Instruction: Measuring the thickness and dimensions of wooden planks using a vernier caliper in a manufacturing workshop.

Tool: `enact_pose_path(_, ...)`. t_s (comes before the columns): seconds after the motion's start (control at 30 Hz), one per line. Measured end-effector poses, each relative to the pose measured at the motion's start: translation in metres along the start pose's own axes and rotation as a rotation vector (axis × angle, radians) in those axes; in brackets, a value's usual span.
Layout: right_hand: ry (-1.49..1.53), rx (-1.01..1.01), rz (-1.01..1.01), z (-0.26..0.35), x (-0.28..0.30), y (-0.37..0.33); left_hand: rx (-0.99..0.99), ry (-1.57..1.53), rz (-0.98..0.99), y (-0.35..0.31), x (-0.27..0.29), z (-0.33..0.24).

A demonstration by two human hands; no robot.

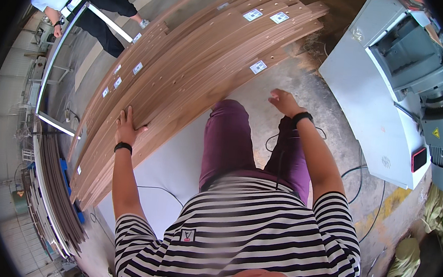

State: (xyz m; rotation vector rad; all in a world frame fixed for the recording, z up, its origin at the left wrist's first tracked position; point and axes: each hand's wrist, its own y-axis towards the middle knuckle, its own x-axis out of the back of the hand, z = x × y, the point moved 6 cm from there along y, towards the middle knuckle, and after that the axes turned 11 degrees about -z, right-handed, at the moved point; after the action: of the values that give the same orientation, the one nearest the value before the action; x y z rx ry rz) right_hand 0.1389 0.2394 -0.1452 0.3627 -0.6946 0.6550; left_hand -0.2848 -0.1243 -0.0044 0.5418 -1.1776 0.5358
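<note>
A stack of long brown wood-grain boards (184, 78) runs diagonally before me, with drilled holes and white labels on several of them. My left hand (127, 127) lies flat on the stack's upper face near its left end, fingers spread, holding nothing. My right hand (286, 103) hangs in the air right of the stack, apart from it, above my right knee. Its fingers are loosely curled in, and I see nothing in them. A black band circles each wrist.
At the right stands a white cabinet (371, 93) with a grey machine (419, 65). Dark cables (362, 175) trail over the floor below it. A co-worker (81, 2) stands at the far left beside a metal frame (45, 83). More boards (54, 177) are stacked at the left.
</note>
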Motion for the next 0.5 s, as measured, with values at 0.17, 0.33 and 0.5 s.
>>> enact_pose_path(0.17, 0.375, -0.146, -0.074, 0.006, -0.019, 0.061, 0.014, 0.007, 0.024, -0.001, 0.003, -0.005)
enact_pose_path(0.33, 0.333, -0.203, -0.233, -0.026, -0.051, 0.110, 0.060, 0.047, 0.064, 0.005, -0.001, -0.005)
enact_pose_path(0.5, 0.643, -0.368, -0.063, -0.031, -0.077, 0.132, 0.060, 0.057, 0.092, -0.005, 0.012, -0.006)
